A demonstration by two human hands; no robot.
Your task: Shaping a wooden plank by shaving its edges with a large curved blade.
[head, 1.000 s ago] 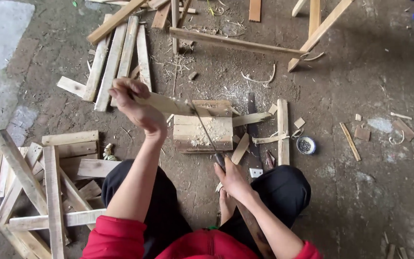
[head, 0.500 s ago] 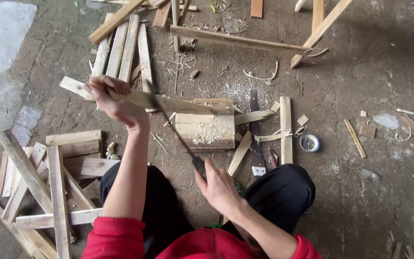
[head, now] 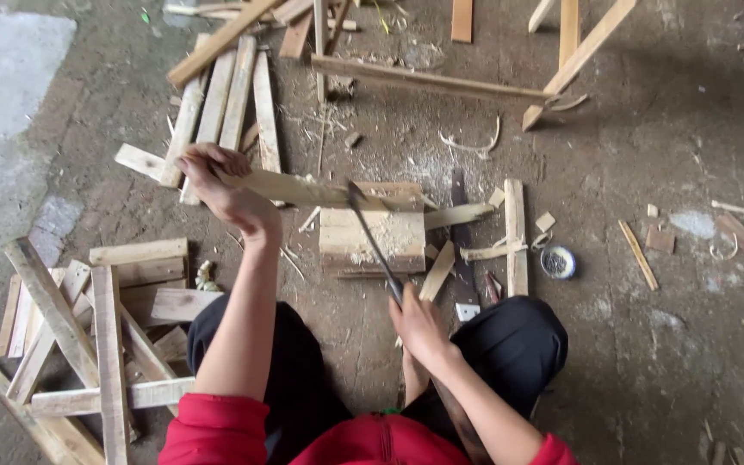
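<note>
Since half a second ago the blade (head: 372, 237) has swung back onto the slat (head: 303, 187), right hand (head: 419, 323) gripping its handle, left hand (head: 221, 185) clamping the slat's end so it stays braced across the wood block (head: 372, 245) on the floor (head: 665, 344).

The person's left arm is bare and stretched out far in front of the body. The left hand (head: 221, 185) is up high, with its fingers (head: 202, 162) curled tight in a grip. The right arm is bent and stays close to the body, between the knees. The right hand (head: 421, 323) is low, closed in a fist, with its back facing up. Both sleeves are red and pushed up high.
</note>
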